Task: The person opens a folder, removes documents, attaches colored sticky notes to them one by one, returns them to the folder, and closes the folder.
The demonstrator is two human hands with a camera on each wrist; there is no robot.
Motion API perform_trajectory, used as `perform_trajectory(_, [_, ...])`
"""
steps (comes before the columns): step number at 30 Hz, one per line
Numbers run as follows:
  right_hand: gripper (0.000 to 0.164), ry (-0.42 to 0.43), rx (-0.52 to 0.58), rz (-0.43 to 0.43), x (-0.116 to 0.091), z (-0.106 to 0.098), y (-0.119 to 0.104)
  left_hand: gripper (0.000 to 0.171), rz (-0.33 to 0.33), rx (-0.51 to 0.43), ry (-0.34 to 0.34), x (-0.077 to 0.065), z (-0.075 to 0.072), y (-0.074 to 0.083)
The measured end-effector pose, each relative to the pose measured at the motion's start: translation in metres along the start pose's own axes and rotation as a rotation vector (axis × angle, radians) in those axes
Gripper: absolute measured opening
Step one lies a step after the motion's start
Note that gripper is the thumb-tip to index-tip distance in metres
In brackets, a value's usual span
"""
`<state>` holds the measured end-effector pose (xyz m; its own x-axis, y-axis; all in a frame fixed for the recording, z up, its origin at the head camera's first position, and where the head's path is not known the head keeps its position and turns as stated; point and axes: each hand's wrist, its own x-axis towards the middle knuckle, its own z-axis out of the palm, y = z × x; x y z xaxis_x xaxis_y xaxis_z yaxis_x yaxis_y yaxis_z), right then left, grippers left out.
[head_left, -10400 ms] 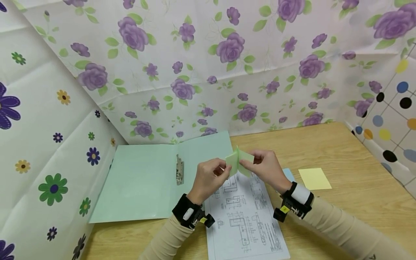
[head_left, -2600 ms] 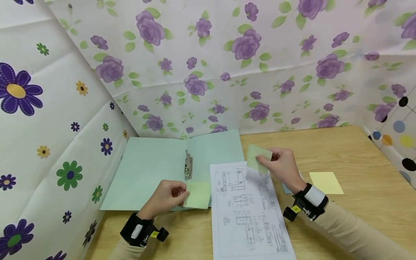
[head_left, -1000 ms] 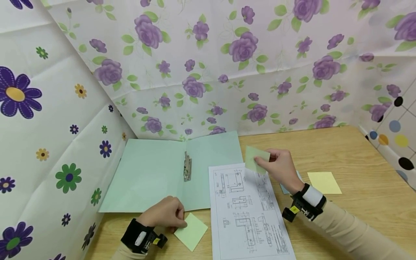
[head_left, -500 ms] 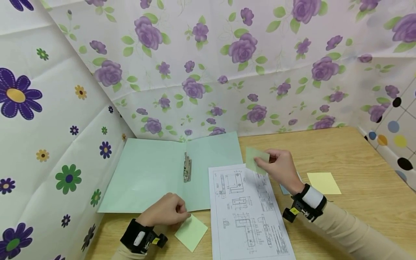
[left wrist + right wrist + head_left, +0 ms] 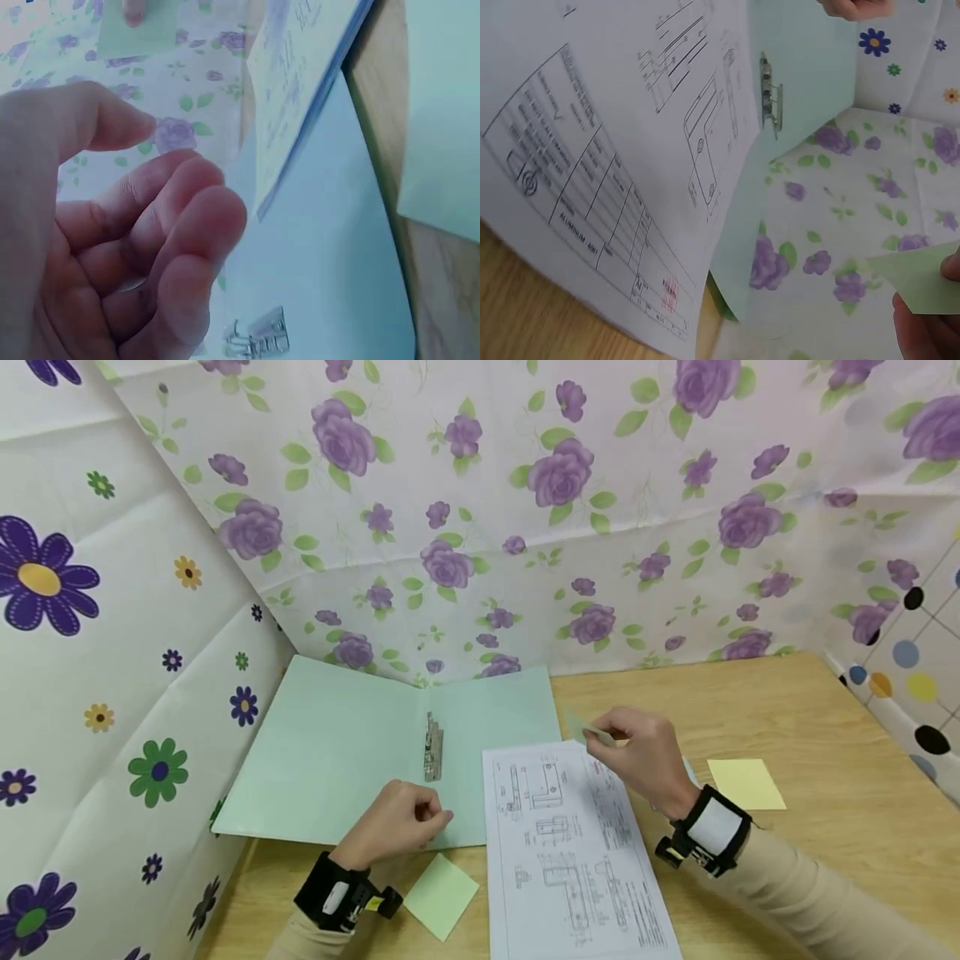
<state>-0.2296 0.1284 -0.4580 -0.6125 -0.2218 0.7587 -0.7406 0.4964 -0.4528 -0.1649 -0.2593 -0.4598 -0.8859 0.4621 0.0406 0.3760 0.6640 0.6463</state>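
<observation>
My right hand [image 5: 647, 758] pinches a light green sticky note [image 5: 922, 279] between thumb and fingers, above the top right corner of the printed drawings [image 5: 570, 835]. In the head view that note is tilted almost edge-on. My left hand [image 5: 397, 822] holds nothing; its fingers are loosely curled and the thumb stands apart from them in the left wrist view. It hovers over the front edge of the open mint-green folder [image 5: 330, 752]. Another light green sticky note [image 5: 442, 897] lies on the table just below the left hand, left of the drawings.
A metal clip [image 5: 432, 747] sits at the folder's spine. On the right of the wooden table [image 5: 825, 843] lies a yellow sticky note [image 5: 746, 783]. A blue sheet [image 5: 691, 770] is mostly hidden behind the right hand. Flowered sheeting [image 5: 480, 527] walls the back and left.
Both hands earlier held the green notes together, then drew them apart. The left hand put one on the table, let go and rose. The folder's left cover has lifted slightly; the right-hand note has tilted.
</observation>
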Motion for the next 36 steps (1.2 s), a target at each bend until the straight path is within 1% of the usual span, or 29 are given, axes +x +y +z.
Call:
perform_trajectory(3, [0.026,0.008,-0.048,-0.077,-0.002,0.0,0.0,0.028,0.0,-0.001,0.015,0.004,0.001,0.001])
perform_trajectory(9, [0.027,0.003,-0.111,-0.195,0.0,0.0,0.0,0.03,0.014,-0.006,0.08,0.013,0.003,0.007])
perform_trajectory(14, [0.032,-0.009,-0.149,-0.252,0.0,0.002,-0.005,0.033,0.043,-0.011,0.127,0.024,0.004,0.016])
perform_trajectory(19, [0.04,-0.016,-0.182,-0.304,0.002,0.006,-0.011,0.029,0.093,-0.014,0.177,0.039,0.005,0.03])
perform_trajectory(23, [0.045,-0.035,-0.229,-0.358,0.003,0.01,-0.016,0.028,0.112,-0.044,0.183,0.053,0.007,0.045])
perform_trajectory(28, [0.042,-0.07,-0.307,-0.428,0.002,0.015,-0.022,0.029,0.138,-0.084,0.179,0.072,0.015,0.064])
perform_trajectory(32, [0.039,-0.08,-0.316,-0.472,-0.001,0.019,-0.026,0.029,0.186,-0.09,0.174,0.085,0.023,0.072])
perform_trajectory(36, [0.039,-0.082,-0.317,-0.501,-0.003,0.021,-0.029,0.025,0.211,-0.101,0.177,0.09,0.027,0.074])
